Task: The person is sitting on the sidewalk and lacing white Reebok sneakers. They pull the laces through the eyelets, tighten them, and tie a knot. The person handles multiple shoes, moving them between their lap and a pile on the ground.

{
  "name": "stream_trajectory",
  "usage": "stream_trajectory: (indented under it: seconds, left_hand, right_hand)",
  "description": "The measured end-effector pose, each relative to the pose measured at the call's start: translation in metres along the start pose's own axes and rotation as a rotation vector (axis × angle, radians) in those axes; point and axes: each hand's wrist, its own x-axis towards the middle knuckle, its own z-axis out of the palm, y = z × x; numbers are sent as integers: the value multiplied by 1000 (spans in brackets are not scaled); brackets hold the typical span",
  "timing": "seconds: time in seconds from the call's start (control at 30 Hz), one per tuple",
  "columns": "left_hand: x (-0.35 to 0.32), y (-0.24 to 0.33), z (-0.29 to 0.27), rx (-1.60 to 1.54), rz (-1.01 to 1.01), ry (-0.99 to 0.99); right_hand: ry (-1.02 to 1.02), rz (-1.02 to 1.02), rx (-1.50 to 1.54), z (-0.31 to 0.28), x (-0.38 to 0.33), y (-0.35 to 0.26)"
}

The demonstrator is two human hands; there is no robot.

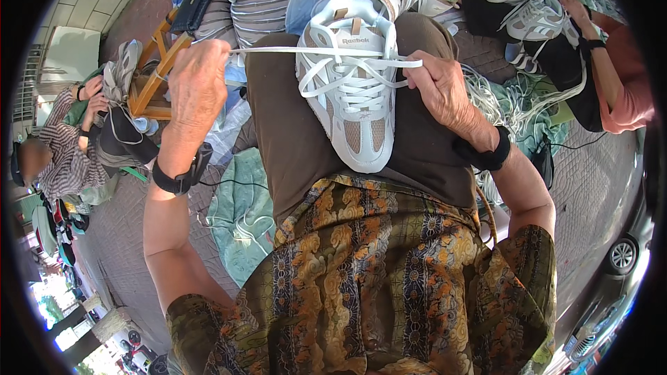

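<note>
White-and-beige shoe [363,123], toe at six o'clock. My left hand [199,83] pinches lace [278,49], stretched to nine; my right hand [442,89] pinches lace at three.

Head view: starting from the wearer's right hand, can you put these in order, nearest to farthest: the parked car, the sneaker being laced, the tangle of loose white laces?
1. White-and-beige sneaker: just left of the right hand.
2. Tangle of loose white laces: to the hand's right.
3. Parked car: far right, low in the picture.
</note>
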Motion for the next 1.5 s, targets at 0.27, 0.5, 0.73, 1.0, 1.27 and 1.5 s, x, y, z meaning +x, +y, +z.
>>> stream_trajectory:
  seconds: [0.27, 0.5, 0.73, 1.0, 1.27, 1.5]
  left_hand:
    - [1, 24, -7, -167, -40, 77]
    - [17, 111, 12, -405, 51, -1]
    - [36, 114, 34, -520, -6, -44]
    - [50, 93, 17, -755, -122, -395]
    - [57, 65, 4, -557, -59, -433]
    - [53, 62, -2, -800, -168, -450]
  right_hand:
    - [6, -120, -188, 7, 2, -3]
    - [-142, 45, -184, -2, -12, -22]
    - [-204, 10, -130, -5, -20, -25]
    - [-8, -171, -152, 13, -6, -25]
    - [-138, -67, 87, 14, -9, -32]
    - [-205, 73, 291, -40, -8, -56]
